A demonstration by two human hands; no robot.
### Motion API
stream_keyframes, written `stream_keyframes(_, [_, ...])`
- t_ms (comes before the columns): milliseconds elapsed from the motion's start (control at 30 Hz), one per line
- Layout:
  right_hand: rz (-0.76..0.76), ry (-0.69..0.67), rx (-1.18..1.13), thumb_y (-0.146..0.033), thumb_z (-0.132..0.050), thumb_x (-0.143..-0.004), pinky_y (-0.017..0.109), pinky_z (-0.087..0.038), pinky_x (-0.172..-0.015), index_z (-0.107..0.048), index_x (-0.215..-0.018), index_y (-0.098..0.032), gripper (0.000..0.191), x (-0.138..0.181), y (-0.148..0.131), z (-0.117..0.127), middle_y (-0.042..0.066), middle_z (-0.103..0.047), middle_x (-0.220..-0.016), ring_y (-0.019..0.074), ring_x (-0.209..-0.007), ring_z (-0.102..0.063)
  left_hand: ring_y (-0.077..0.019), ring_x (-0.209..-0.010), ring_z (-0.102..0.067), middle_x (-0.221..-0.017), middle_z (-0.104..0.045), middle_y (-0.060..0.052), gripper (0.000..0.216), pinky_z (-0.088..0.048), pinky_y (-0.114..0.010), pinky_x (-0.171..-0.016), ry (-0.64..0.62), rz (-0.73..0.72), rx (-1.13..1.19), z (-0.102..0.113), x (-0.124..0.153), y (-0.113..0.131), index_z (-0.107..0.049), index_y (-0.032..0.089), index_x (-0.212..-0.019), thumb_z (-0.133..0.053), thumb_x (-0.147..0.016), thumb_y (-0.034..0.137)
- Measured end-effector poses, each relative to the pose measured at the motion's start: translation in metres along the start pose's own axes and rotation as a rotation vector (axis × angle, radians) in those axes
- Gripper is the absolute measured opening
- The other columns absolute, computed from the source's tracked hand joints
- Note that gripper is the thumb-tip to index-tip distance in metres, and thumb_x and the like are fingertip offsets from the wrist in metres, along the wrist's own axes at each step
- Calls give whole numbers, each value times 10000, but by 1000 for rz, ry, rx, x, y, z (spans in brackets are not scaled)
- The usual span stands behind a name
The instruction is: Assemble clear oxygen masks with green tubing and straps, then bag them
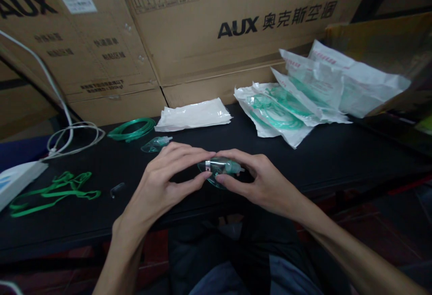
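Observation:
Both hands meet over the near edge of the black table, pinching a clear greenish oxygen mask with a small metal nose clip. My left hand grips its left end between thumb and fingers. My right hand grips the right end, by the connector. A second clear mask lies on the table just beyond my left hand. A coil of green tubing rests farther back on the left. Green elastic straps lie at the left.
A stack of white pouches lies behind the hands. Several sealed bags with green tubing are piled at the right. Large cardboard boxes wall the back. A white cable and a white box sit far left.

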State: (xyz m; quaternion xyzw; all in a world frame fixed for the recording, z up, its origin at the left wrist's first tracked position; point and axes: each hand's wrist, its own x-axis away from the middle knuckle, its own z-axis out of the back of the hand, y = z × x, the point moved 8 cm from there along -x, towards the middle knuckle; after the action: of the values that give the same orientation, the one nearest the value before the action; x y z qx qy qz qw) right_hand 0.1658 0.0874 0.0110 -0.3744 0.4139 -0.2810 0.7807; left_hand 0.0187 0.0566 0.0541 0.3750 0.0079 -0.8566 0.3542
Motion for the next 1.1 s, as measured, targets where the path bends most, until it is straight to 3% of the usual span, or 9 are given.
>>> stream_keyframes(433, [-8,70,140,-327,-624,-976,217,-519,-857,-665,-1259,-222,305,2,-1,-2,20,-752,-1185,165,-1009,-716,-199,-1010,-705,-1105,-778,-53,317,-536,-346,-923,-36,-41,12,1,6,-6,-719,210,-1179,-764,-866,193])
stream_keyframes(533, [-10,64,161,-330,-599,-991,215,-500,-861,-692,-1185,-236,234,2,-3,-2,0,-767,-1104,159,-976,-717,-195,-1010,-706,-1128,-776,-54,276,-544,-339,-911,-31,-94,-2,1,7,-2,-737,212,-1150,-750,-877,174])
stream_keyframes(700, [-57,81,169,-379,-571,-1002,212,-479,-707,-711,-1091,-245,213,3,-2,1,-21,-763,-977,144,-818,-695,-190,-1018,-702,-1143,-771,-53,296,-549,-335,-889,-8,-87,-6,-4,8,-1,-720,214,-1175,-734,-886,150])
stream_keyframes(867, [-87,141,197,-388,-611,-976,222,-464,-632,-716,-1027,-222,203,4,-1,5,-29,-735,-839,130,-676,-644,-191,-963,-707,-1084,-775,-53,333,-554,-347,-877,96,-77,-68,2,8,2,-696,196,-1148,-769,-831,121])
stream_keyframes(967, [-48,156,241,-335,-632,-967,247,-506,-772,-700,-1091,-214,186,3,-3,3,1,-758,-975,162,-835,-696,-186,-944,-705,-1052,-771,-51,316,-555,-345,-870,139,-48,-72,9,8,4,-692,189,-1108,-760,-812,100])
stream_keyframes(1100, [72,157,400,-236,-659,-937,376,-517,-930,-659,-1222,-203,288,5,-2,-3,68,-746,-1153,241,-1045,-681,-186,-981,-698,-1059,-756,-51,249,-549,-356,-900,176,48,-4,19,12,1,-677,195,-1052,-695,-834,78])
